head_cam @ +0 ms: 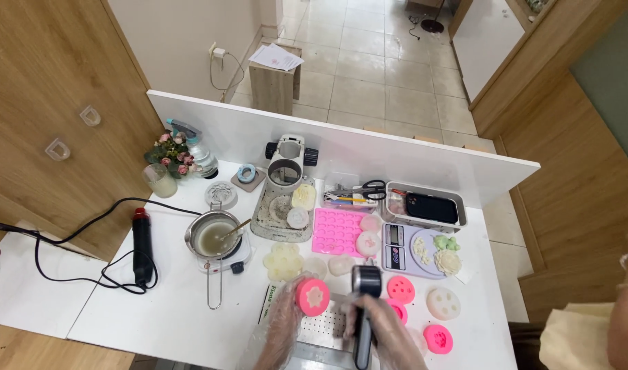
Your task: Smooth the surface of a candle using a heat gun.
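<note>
Head view: left hand [284,322] fingers wrapped round pink mould [312,297] (gloved); right hand [386,332] fingers clamp black tool [365,301].

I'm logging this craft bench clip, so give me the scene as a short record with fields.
left hand: gloved left hand holds a round pink mould
right hand: gloved right hand grips a dark handheld tool
under hands: perforated metal tray
left of hands: metal pot on a small hotplate
right of hands: digital scale, more pink moulds
surface: white table
</note>
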